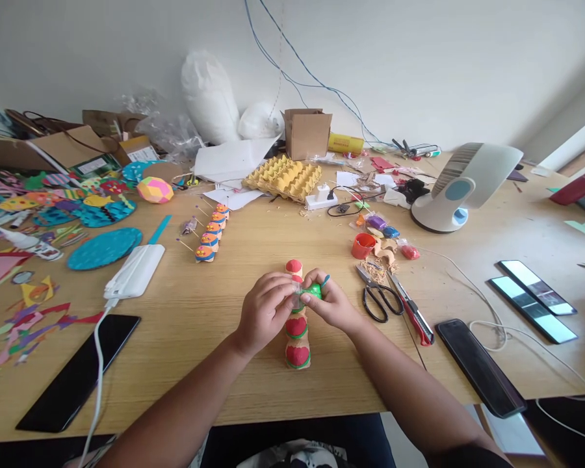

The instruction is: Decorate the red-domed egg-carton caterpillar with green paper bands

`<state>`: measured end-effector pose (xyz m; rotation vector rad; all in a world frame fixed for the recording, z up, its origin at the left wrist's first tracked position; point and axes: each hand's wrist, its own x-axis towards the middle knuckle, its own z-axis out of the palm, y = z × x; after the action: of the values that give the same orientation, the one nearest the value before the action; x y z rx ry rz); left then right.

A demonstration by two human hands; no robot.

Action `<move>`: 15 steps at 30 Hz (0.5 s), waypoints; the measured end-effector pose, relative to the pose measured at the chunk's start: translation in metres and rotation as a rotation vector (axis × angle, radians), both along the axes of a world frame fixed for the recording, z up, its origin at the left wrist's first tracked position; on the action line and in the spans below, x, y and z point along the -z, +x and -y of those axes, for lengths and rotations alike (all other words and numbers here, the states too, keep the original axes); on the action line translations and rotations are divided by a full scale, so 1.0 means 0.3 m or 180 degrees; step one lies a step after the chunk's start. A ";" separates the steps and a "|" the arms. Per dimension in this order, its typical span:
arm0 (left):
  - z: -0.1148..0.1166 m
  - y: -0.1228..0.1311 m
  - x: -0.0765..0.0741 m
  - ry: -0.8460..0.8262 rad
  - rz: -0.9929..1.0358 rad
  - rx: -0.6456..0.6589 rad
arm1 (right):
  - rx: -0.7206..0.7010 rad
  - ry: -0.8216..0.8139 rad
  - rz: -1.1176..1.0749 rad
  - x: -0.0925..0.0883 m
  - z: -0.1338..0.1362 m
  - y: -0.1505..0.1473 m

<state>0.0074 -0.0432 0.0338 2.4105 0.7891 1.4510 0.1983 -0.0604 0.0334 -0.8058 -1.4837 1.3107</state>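
My left hand [268, 311] pinches the clear plastic end of a small bag of green modelling clay [312, 290]. On the bag's other side, my right hand [336, 305] is closed round the green lump with thumb and forefinger. A teal band or smear shows on a right finger. Beneath both hands, a row of egg-carton cups [297, 356] with red tops and green edging runs away from me on the table; my fingers hide its middle. Farther left stands an orange and blue egg-carton caterpillar [209, 237] with pins stuck along its side.
Black-handled scissors [381, 296] and a red utility knife [413, 312] lie to the right, near clay packets [376, 222] and a red cup [363, 246]. Phones [480, 364] and a white fan [461, 188] are farther right. A power bank [135, 272] with its cable lies left.
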 end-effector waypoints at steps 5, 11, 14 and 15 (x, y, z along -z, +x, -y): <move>0.002 0.004 -0.008 0.0008 0.0024 -0.0023 | -0.0005 -0.0118 -0.0134 0.002 -0.007 0.007; 0.003 0.005 0.000 -0.0099 0.0122 0.0097 | -0.0196 -0.0395 -0.0364 -0.011 -0.004 0.015; 0.009 0.003 0.005 0.0084 0.0071 -0.0010 | -0.0404 -0.0617 -0.0492 -0.018 0.000 0.009; 0.010 0.002 0.004 0.0154 0.0044 -0.0038 | -0.0437 -0.0649 -0.0512 -0.019 0.001 0.008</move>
<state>0.0081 -0.0463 0.0325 2.4324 0.7756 1.5063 0.2006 -0.0607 0.0393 -0.7182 -1.3110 1.6110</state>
